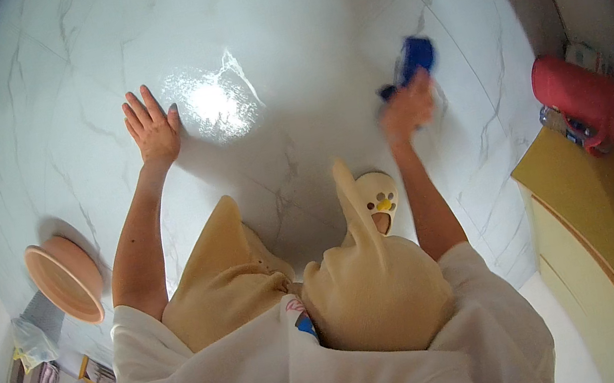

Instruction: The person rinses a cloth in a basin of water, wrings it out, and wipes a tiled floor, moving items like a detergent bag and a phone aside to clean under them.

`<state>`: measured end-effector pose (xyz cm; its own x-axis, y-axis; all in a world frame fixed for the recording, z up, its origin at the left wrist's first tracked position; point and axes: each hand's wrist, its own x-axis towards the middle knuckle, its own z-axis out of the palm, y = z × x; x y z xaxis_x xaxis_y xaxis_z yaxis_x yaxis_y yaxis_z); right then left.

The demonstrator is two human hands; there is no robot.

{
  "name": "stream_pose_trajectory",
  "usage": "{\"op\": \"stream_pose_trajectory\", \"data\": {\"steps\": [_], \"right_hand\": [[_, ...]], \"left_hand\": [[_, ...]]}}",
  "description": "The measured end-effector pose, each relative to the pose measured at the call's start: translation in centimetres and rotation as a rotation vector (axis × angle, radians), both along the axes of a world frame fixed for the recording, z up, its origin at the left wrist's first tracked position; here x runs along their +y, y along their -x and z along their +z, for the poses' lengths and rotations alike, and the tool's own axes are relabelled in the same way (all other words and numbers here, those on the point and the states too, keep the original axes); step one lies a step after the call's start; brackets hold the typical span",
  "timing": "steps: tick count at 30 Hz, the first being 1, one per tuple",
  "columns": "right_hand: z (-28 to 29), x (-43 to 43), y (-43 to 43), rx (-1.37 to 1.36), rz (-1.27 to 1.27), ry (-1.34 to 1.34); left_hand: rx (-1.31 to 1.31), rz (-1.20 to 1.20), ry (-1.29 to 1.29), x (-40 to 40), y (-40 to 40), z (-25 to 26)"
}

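Observation:
My left hand (156, 133) rests palm down on the glossy white marble-patterned floor (286, 30), its fingers spread and holding nothing. To the right, my right hand (409, 107) presses a dark blue cloth (416, 56) against the floor. Both that hand and the cloth are blurred, so the exact grip of the fingers is partly unclear. A bright light reflection lies on the floor just right of my left hand.
A pink plastic basin (97, 312) stands at left, near a clear plastic bag (34, 343). On the right is a wooden-topped cabinet (593, 192) with a red bag (581, 84) on or behind it. A cream slipper (385, 187) shows beside my knee.

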<state>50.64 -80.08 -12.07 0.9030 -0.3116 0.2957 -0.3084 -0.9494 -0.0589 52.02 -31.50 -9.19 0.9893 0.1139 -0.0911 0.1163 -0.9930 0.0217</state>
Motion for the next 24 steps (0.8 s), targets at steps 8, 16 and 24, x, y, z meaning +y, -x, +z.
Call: {"op": "stream_pose_trajectory", "data": {"steps": [8,16,24], "right_hand": [[5.7,24.4,-14.1,0.156,0.607,-0.28],[14.2,16.9,-19.4,0.101,0.241,-1.794],[5.7,-2.9,-6.8,-0.044,0.133,-0.746]], "left_hand": [[0.001,0.038,0.107,-0.5,-0.2,1.0],[-0.082,0.091,0.12,-0.7,0.6,2.3],[-0.185,0.149,0.12,-3.0,-0.5,3.2]]}}
